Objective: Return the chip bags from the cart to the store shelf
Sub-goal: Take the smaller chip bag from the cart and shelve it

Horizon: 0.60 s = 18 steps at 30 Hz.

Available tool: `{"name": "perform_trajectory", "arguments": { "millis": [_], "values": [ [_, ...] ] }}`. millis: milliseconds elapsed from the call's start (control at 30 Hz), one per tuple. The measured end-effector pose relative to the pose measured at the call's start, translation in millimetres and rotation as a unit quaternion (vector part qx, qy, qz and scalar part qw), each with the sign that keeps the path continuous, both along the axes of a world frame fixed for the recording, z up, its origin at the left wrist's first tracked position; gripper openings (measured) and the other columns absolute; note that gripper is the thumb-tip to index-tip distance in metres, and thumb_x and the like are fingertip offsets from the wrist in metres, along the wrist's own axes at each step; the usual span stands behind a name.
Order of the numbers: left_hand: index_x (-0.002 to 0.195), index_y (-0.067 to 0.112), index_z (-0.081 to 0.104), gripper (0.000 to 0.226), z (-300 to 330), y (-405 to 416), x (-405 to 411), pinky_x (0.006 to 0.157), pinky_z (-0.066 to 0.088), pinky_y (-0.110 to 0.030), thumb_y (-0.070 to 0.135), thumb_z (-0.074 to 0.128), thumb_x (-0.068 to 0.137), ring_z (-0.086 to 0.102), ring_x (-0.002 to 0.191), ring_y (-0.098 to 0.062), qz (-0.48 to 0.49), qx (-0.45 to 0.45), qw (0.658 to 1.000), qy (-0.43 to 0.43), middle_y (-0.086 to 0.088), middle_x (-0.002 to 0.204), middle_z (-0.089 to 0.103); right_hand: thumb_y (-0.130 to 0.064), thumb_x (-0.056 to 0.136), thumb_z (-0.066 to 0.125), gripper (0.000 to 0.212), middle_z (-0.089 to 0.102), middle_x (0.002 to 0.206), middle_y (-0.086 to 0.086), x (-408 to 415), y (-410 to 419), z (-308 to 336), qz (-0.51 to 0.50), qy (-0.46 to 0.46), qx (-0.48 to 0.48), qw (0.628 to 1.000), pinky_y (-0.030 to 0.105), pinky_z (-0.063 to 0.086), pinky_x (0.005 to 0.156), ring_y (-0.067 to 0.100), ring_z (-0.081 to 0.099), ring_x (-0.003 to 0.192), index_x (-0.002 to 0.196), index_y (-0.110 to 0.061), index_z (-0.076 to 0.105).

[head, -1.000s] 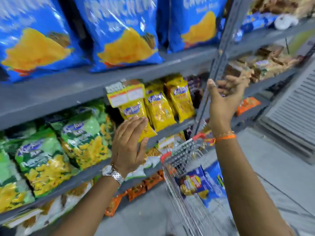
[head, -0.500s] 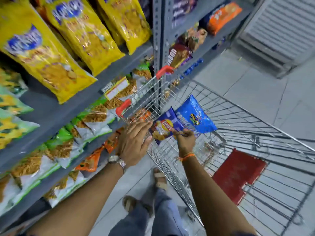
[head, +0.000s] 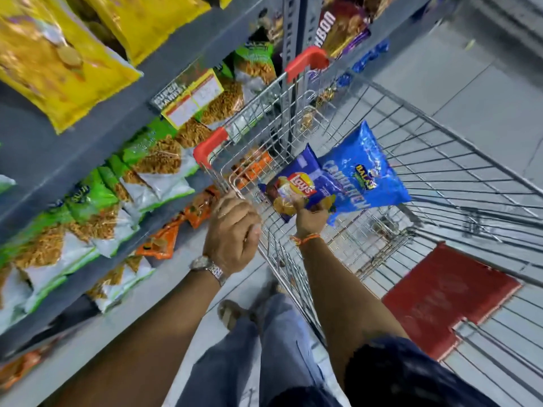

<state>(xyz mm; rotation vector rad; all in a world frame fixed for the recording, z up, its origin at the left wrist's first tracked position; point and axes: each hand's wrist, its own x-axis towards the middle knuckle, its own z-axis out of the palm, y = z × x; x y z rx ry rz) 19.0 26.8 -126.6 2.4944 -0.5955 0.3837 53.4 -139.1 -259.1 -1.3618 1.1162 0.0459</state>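
A wire shopping cart (head: 440, 183) with red corner caps stands against the grey shelf (head: 44, 160). Inside it lie two chip bags: a dark blue Lay's bag (head: 296, 183) and a lighter blue bag (head: 364, 168) beside it on the right. My right hand (head: 310, 215) reaches into the cart and grips the lower edge of the Lay's bag. My left hand (head: 232, 230) curls over the cart's near rim at its left corner, fingers closed on the wire.
Yellow bags (head: 58, 54) fill the upper shelf, green and white snack bags (head: 88, 201) the one below, orange bags (head: 164, 239) the lowest. A yellow price tag (head: 191, 98) hangs on the shelf edge. A red flap (head: 446, 301) sits in the cart. My legs (head: 264, 348) stand beside it.
My view dropped from the shelves to the cart. My right hand went down into the cart and closed on the Lay's bag; my left hand lowered onto the cart rim.
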Motion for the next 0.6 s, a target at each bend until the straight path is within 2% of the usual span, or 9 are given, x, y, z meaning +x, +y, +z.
{"name": "perform_trajectory", "arguments": {
  "millis": [100,167,200,267,300,367,433,500,600],
  "values": [
    [0.071,0.004,0.07,0.049,-0.9,1.3,0.8,0.097,0.043,-0.043,0.025,0.036,0.099,0.063,0.084,-0.032,0.005,0.005,1.0,-0.007,-0.014,0.083,0.071,0.008,0.083,0.076,0.031,0.066,0.109,0.037,0.7,1.6,3.0,-0.029,0.002,-0.003,1.0,0.053,0.053,0.094,0.032,0.062,0.092,0.106,0.02,0.059],
    [0.07,0.006,0.068,0.06,0.0,2.0,3.0,0.095,0.041,-0.041,0.032,0.028,0.105,0.059,0.081,-0.031,-0.006,0.005,1.0,-0.001,-0.012,0.08,0.068,0.006,0.083,0.077,0.021,0.065,0.092,0.027,4.8,1.3,9.7,-0.021,-0.014,-0.004,1.0,0.048,0.054,0.086,0.032,0.06,0.082,0.097,0.013,0.063],
    [0.07,0.007,0.067,0.061,1.4,2.5,4.1,0.094,0.041,-0.04,0.035,0.026,0.106,0.059,0.079,-0.031,-0.011,0.007,1.0,0.001,-0.011,0.078,0.067,0.006,0.084,0.077,0.014,0.063,0.084,0.016,7.0,0.0,14.9,-0.008,-0.023,-0.012,1.0,0.04,0.055,0.08,0.027,0.058,0.078,0.09,0.003,0.064],
    [0.07,0.009,0.066,0.059,4.3,4.1,5.5,0.094,0.041,-0.041,0.036,0.028,0.106,0.058,0.077,-0.031,-0.018,0.018,1.0,0.011,-0.009,0.076,0.065,0.007,0.085,0.075,0.027,0.055,0.08,0.001,12.0,-3.0,27.9,0.023,-0.047,-0.036,0.998,0.021,0.053,0.069,0.019,0.051,0.08,0.082,-0.012,0.056],
    [0.07,0.009,0.065,0.055,7.0,4.9,5.5,0.096,0.041,-0.042,0.036,0.032,0.105,0.059,0.077,-0.031,-0.022,0.029,0.999,0.023,-0.007,0.075,0.064,0.007,0.086,0.074,0.026,0.057,0.085,0.005,14.3,-5.1,37.5,0.037,-0.058,-0.03,0.997,0.023,0.055,0.073,0.019,0.052,0.086,0.087,-0.01,0.054],
    [0.072,0.01,0.066,0.047,15.5,7.0,5.1,0.101,0.043,-0.044,0.034,0.039,0.102,0.061,0.081,-0.031,-0.035,0.06,0.995,0.065,-0.005,0.077,0.064,0.004,0.086,0.075,0.022,0.06,0.094,0.012,18.2,-8.8,59.8,0.065,-0.091,-0.024,0.993,0.043,0.056,0.085,0.021,0.054,0.091,0.096,-0.003,0.057],
    [0.077,0.01,0.071,0.046,27.9,8.5,5.5,0.105,0.044,-0.045,0.034,0.042,0.103,0.063,0.086,-0.028,-0.043,0.07,0.992,0.099,-0.004,0.081,0.068,-0.001,0.086,0.076,0.017,0.062,0.088,0.011,23.3,-12.9,88.7,0.099,-0.122,-0.044,0.987,0.048,0.055,0.08,0.019,0.057,0.085,0.094,0.001,0.062],
    [0.083,0.009,0.074,0.045,49.9,13.6,5.4,0.103,0.045,-0.044,0.033,0.043,0.105,0.065,0.089,-0.026,-0.033,0.053,0.994,0.092,-0.004,0.086,0.071,-0.003,0.088,0.075,0.015,0.067,0.086,0.013,28.3,-16.2,129.9,0.135,-0.169,-0.07,0.974,0.046,0.058,0.075,0.017,0.063,0.081,0.095,0.006,0.064],
    [0.09,0.01,0.075,0.048,92.4,27.9,7.3,0.106,0.043,-0.035,0.035,0.038,0.109,0.065,0.097,-0.025,0.009,0.021,0.999,0.039,-0.003,0.094,0.073,-0.001,0.09,0.072,0.025,0.077,0.095,0.005,37.1,-16.4,197.7,0.169,-0.249,-0.065,0.951,0.022,0.06,0.072,0.005,0.073,0.083,0.113,0.007,0.068]
  ]
}}
